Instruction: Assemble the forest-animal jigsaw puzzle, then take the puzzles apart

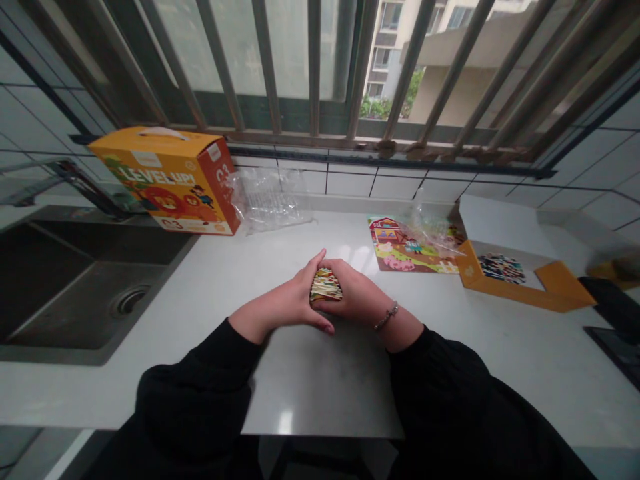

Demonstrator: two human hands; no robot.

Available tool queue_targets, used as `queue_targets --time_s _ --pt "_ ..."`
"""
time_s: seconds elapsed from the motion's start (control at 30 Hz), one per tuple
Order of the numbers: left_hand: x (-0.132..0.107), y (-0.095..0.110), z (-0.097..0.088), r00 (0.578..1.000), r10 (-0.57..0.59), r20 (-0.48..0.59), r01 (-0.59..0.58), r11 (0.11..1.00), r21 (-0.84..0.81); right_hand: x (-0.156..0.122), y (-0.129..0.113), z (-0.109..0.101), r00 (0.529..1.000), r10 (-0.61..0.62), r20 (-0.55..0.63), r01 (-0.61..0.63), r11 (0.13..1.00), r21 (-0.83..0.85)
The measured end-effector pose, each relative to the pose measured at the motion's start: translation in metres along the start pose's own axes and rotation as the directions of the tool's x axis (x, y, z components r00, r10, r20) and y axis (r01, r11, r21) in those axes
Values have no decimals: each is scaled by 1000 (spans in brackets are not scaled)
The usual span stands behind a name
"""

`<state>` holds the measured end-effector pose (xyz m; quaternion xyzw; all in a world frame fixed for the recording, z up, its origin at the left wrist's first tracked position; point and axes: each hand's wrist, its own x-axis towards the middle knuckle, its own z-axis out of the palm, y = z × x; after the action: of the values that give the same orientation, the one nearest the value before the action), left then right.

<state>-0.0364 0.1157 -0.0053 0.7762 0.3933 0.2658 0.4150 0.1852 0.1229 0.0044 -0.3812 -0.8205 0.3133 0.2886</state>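
Near the middle of the counter, a stack of thin cardboard puzzle pieces (326, 285) is held between my two hands, its pale and coloured edges facing up. My left hand (299, 293) wraps its left side, thumb stretched out low in front. On the other side my right hand (357, 293), with a bracelet (387, 316) at the wrist, curls its fingers around the stack. Palms and fingers hide the stack's sides. Farther right, an opened orange-and-white box (525, 293) holds more pieces (503, 268) standing edge-up.
An orange "LEVEL UP!" carton (165, 183) stands back left beside the sink (107, 357). Clear plastic packaging (273, 200) lies next to it. A farm picture sheet (400, 250) lies back right, partly under a clear bag (433, 227). Window bars (314, 67) rise behind the white counter (210, 280).
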Motion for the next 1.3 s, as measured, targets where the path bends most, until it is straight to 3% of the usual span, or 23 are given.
queue_targets --time_s 0.07,0.17,0.23,0.3,0.37,0.4,0.43,0.53,0.67,0.83,0.9,1.0,1.07,1.13,1.3 --pt "2 -4 -6 999 6 -46 -7 1000 -28 1 -2 1 1000 -25 -17 24 999 -45" --pt "11 -13 -19 952 30 -305 -2 996 93 2 -2 1 999 -28 -30 25 993 -116" --pt "18 -23 -31 848 64 -526 102 954 281 2 -2 0 999 -10 -40 4 990 -138" --pt "23 -36 -48 683 76 -727 274 895 351 2 -1 -2 998 5 -56 -12 991 -130" --pt "22 -50 -67 529 37 -847 389 877 281 1 1 -3 997 9 -71 -16 994 -107" --pt "21 -57 -76 479 3 -878 411 883 227 1 1 -3 997 5 -75 -12 995 -96" --pt "20 -64 -84 462 -41 -886 402 900 168 1 2 -3 997 2 -75 -8 996 -86" --pt "18 -78 -96 463 -147 -874 300 954 -2 1 0 -5 997 13 -80 -17 998 -54" --pt "20 -85 -95 469 -183 -864 238 968 -76 2 0 -12 986 117 -116 -106 990 98" --pt "22 -78 -92 474 -184 -861 206 974 -95 6 13 -27 909 287 -302 -207 940 272" --pt "23 -72 -89 517 -173 -838 190 978 -84 7 20 -31 860 348 -373 -232 918 321" --pt "26 -60 -80 658 -141 -740 174 984 -33 9 28 -32 795 415 -442 -261 892 369" --pt "26 -53 -75 692 -146 -707 181 983 -26 10 32 -32 777 442 -448 -254 872 419" --pt "26 -49 -75 654 -165 -738 190 981 -51 11 36 -32 774 460 -435 -223 841 492" --pt "23 -56 -88 436 -267 -859 177 962 -209 10 41 -41 738 476 -478 -208 834 511"
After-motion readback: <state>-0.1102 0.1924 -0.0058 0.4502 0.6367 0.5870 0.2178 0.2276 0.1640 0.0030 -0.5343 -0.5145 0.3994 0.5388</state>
